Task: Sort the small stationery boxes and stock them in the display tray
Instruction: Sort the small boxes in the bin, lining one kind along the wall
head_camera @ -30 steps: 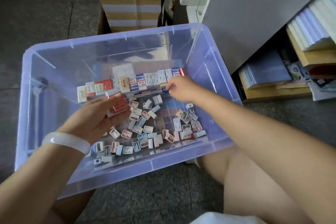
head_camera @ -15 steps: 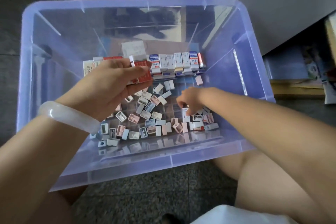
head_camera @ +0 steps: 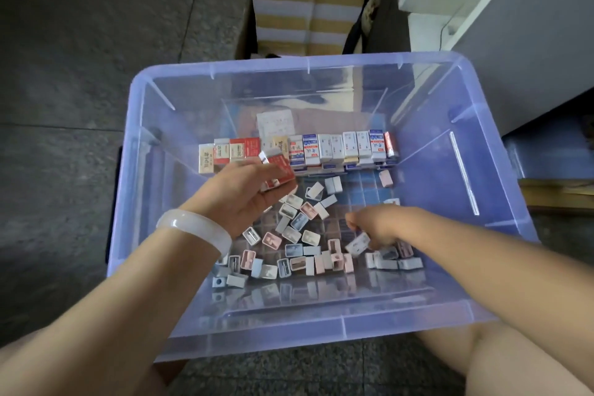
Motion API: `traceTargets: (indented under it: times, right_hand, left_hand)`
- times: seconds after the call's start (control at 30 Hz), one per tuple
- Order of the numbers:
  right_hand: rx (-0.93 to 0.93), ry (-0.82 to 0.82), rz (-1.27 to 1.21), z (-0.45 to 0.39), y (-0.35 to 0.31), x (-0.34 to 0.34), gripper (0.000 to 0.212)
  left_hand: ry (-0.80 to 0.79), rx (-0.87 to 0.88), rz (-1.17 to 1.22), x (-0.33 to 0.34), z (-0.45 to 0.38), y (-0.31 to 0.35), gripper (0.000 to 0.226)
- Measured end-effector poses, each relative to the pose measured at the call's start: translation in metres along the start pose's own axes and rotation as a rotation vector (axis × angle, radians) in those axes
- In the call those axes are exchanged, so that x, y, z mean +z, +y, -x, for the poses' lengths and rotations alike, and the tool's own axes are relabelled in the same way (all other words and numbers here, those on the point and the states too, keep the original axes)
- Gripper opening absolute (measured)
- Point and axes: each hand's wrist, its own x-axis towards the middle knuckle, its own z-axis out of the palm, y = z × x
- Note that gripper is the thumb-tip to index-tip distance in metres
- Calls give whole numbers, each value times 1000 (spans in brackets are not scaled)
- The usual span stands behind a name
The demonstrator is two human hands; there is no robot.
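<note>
Sorting step is being worked through here, by the look of it: a small stack of red boxes is being held in the curled left hand just in front of the stocked row at the far side of the clear bin, while one white box is being pinched out of the loose pile by the right hand. Next up, probably, the white one is getting matched to its kind and slotted upright into the row.

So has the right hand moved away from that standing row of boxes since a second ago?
Yes. The right hand has come toward the person, from the row of standing boxes down to the loose small boxes, where it pinches one.
</note>
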Motion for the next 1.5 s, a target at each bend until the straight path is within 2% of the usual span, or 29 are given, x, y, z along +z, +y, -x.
traceTargets:
  times: [0.07, 0.13, 0.2, 0.3, 0.5, 0.63, 0.8, 0.93, 1.0, 1.07, 1.2, 1.27, 1.3, 1.37, 1.5]
  right_hand:
    - [-20, -22, 96, -1, 0, 2, 40]
    - [-20, -16, 149, -2, 0, 5, 14]
    - [-18, -25, 164, -3, 0, 6, 30]
    - [-35, -84, 206, 1, -2, 5, 18]
    - [-55, -131, 360, 7, -8, -2, 42]
    - [-47, -136, 396, 7, -7, 4, 68]
    - [-46, -49, 464, 9, -10, 2, 41]
    - [-37, -11, 394, 5, -9, 1, 36]
    - [-37, 47, 289, 9, -7, -2, 27]
    - [-56, 170, -21, 14, 2, -12, 17]
    - [-228, 267, -1245, 33, 4, -43, 8]
    - [-354, 289, -1599, 43, -5, -56, 8]
    - [-401, 284, -1661, 47, -11, -62, 9]
    - [-444, 249, -1632, 57, -24, -71, 12]
    - [-404, 251, -1344, 70, -43, -82, 18]
  left_hand:
    - [25, -15, -12, -2, -1, -1, 20]
    - [33, -23, -25, -3, 0, -3, 21]
    - [39, -23, -33, -4, 0, -4, 23]
    - [55, -10, -49, -4, -1, -5, 24]
    - [47, 16, -73, -4, -5, -5, 25]
    - [40, 5, -94, -5, -5, -6, 28]
    - [33, 14, -110, -5, -6, -7, 27]
    - [34, 19, -109, -3, -7, -9, 20]
    - [29, 19, -126, -3, -7, -11, 14]
    - [23, 21, -128, -1, -7, -12, 14]
    - [32, 19, -14, 5, -5, -14, 12]
    - [-31, 18, 66, 6, -2, -13, 12]
    - [-104, 17, 84, 7, 1, -12, 14]
    - [-235, 16, 87, 7, 6, -9, 19]
    - [-187, 70, 51, 2, 11, -10, 19]
